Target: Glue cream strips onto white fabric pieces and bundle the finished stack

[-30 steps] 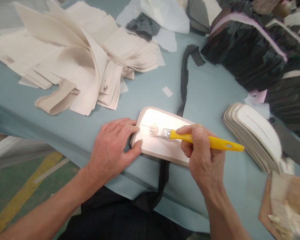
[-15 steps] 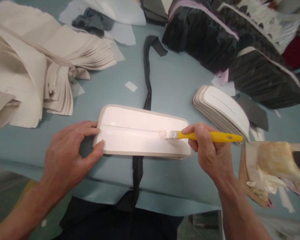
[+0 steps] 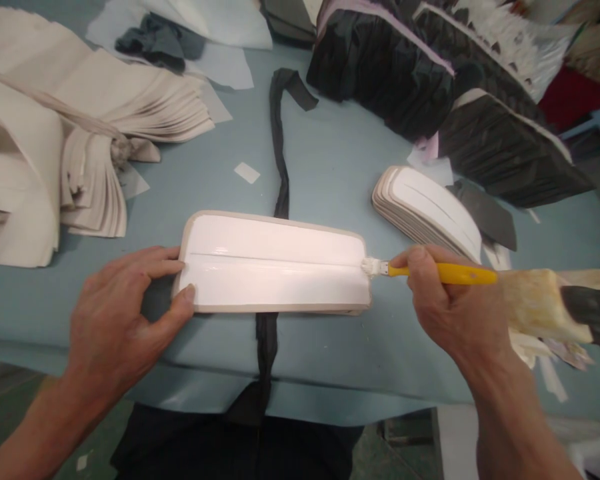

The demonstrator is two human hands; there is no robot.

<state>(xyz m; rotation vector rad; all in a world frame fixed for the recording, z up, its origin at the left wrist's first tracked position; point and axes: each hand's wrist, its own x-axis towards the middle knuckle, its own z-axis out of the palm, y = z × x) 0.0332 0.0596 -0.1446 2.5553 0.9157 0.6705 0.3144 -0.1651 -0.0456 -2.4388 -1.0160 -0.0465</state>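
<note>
A long white panel (image 3: 275, 263) with rounded corners and a beige border lies on the table in front of me, apparently on top of others like it. A crease runs along its length, and wet shiny spots show near its left end. My left hand (image 3: 125, 300) grips the panel's left end, thumb on top and fingers at the edge. In my right hand (image 3: 440, 287) is a paintbrush with a yellow handle (image 3: 465, 274). Its whitish bristles touch the panel's right edge, at the end of the crease.
A black strap (image 3: 279, 147) runs under the panel. To the right stand a stack of similar panels (image 3: 430, 207) and a yellowish glue-stained container (image 3: 535, 300). Beige fabric pieces (image 3: 145, 110) lie at left, bundled black pieces (image 3: 380, 67) at the back right.
My right hand has drawn the paintbrush rightward along the crease, from the panel's right half to its right edge. My left hand keeps its hold. The whole view has shifted slightly.
</note>
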